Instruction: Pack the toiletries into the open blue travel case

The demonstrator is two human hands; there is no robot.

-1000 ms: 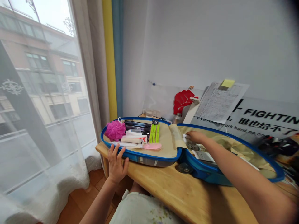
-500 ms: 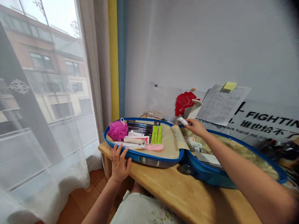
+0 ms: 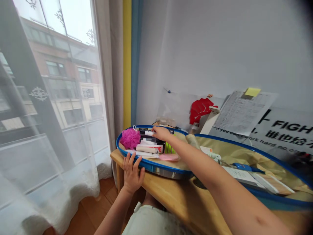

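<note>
An open blue suitcase (image 3: pixel 156 167) lies flat on a wooden table (image 3: pixel 176 199). My left hand (image 3: pixel 132 173) rests with fingers spread against the near rim of the left half. My right hand (image 3: pixel 160 133) reaches over that half and pinches a small white tube (image 3: pixel 148 133) above the black items at the back. The left half also holds a pink mesh sponge (image 3: pixel 130 138), white tubes and boxes (image 3: pixel 149 148), green packets (image 3: pixel 168 148) and a pink flat item (image 3: pixel 169 157). The right half (image 3: pixel 244 163) holds tubes, a blue item and papers.
A sheer curtain (image 3: pixel 49 130) and window fill the left. At the wall behind the suitcase stand a red hand-shaped fan (image 3: pixel 201 109), a printed sheet with a yellow sticky note (image 3: pixel 241 112) and a sign with black lettering (image 3: pixel 283 130). The table's corner is by my left hand.
My right hand lifted a small white tube from the right half of the suitcase and carried it left over the left half. My left hand stayed on the rim. The view shifted.
</note>
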